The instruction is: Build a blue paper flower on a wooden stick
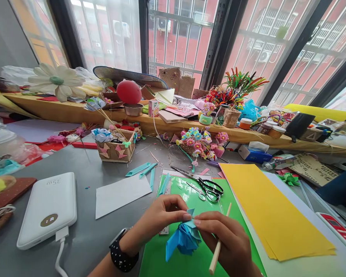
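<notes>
Blue folded paper [186,239] is positioned over the green sheet [155,257], toward the near edge of the tabletop [86,246]; our left hand [160,214] and right hand [233,242] pinch it, the latter's fingers [213,226] also retaining a wooden stick [215,257].

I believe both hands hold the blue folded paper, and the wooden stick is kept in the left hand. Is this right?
Not quite: the wooden stick is in the right hand, as the head view shows. Both hands do hold the blue folded paper.
</notes>
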{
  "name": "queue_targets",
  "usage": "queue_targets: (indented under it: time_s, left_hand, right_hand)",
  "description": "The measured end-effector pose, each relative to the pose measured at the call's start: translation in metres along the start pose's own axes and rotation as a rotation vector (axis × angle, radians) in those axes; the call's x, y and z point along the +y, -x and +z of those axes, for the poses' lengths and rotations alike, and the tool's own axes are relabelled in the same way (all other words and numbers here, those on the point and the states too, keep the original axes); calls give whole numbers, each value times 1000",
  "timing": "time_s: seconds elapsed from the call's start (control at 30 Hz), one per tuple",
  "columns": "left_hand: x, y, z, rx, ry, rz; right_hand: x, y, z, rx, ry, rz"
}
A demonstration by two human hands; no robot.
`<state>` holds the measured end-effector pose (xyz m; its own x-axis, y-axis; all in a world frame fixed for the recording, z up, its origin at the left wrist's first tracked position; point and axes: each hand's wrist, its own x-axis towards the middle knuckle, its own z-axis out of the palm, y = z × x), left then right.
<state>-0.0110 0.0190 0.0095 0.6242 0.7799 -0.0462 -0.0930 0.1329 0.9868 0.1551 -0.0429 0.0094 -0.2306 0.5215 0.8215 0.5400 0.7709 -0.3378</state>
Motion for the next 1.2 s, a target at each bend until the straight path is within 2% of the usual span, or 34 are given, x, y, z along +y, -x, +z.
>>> queue_targets:
  time_s: [0.2, 0.37, 0.63, 0.83, 1.2]
  left_hand:
    - [2, -1, 3, 73, -11, 41]
    - [-1, 0, 1, 102, -37, 25]
    - [1, -1, 4, 129, -75, 71]
    - [-2, -2, 10, 174, -57, 98]
    - [-8, -3, 12, 178, 2, 50]
  right_hand:
    - [-2, 0, -2, 31, 110, -43]
    - [-2, 0, 0, 22, 82, -56]
    - [4, 0, 2, -64, 55, 61]
    - [3, -1, 2, -46, 53, 92]
    - [-1, 2, 3, 24, 183, -3]
